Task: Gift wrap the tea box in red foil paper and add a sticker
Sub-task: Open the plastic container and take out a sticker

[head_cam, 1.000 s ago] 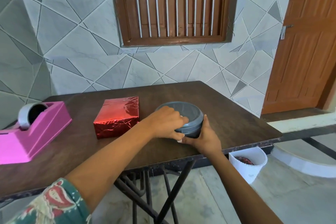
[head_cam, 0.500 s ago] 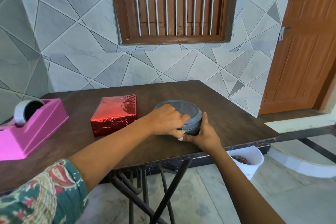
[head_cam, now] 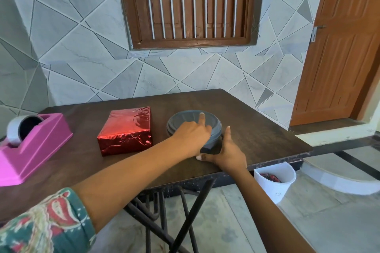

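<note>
Since the frame half a second earlier, the left hand (head_cam: 192,135) has loosened over the round grey plastic container (head_cam: 213,129). Its index finger (head_cam: 202,118) now lies straight across the ribbed lid (head_cam: 185,118), where before all the fingers were curled at the rim. We see the remaining fingers bent over the near rim but cannot tell whether they pinch it. The right hand (head_cam: 227,153) has opened too. Its thumb and forefinger are spread around the container's near right side, with the forefinger straight up beside the wall and the thumb flat along the table under the left hand.

Just left of the grip lies the rectangular tea box wrapped in crinkled red foil paper (head_cam: 125,131). It is apart from the container, touched by neither hand, and flat on the dark brown wooden table (head_cam: 257,133). Farther left stands a pink plastic tape dispenser (head_cam: 35,148) carrying a roll of tape (head_cam: 15,131). Below and right of the grip, past the table edge, a white plastic bin (head_cam: 277,181) holds red scraps.
</note>
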{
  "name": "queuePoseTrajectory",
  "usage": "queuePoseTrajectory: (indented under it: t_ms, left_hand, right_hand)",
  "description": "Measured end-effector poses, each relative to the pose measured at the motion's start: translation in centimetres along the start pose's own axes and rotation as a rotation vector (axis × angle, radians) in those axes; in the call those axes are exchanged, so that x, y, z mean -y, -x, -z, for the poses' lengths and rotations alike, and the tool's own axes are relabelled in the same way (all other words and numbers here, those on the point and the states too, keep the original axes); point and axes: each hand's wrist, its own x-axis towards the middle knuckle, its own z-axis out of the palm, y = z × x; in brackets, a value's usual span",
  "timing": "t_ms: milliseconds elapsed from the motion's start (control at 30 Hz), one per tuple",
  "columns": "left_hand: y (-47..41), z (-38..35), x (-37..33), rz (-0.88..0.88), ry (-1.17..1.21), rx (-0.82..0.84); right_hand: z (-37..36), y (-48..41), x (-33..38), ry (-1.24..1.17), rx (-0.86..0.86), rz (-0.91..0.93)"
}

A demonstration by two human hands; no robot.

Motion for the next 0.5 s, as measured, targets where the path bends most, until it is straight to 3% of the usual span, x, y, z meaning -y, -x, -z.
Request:
queuePoseTrajectory:
  t_ms: [300,500]
  left_hand:
    - [-0.6,-0.6,-0.6,-0.084,-0.122,-0.114]
    - [-1.3,-1.2,0.8,-0.237,-0.167,-0.18]
  right_hand:
    - [-0.4,-1.2,0.4,0.053,-0.043,-0.043]
    - [0.0,-1.2,0.6,0.042,-0.028,-0.048]
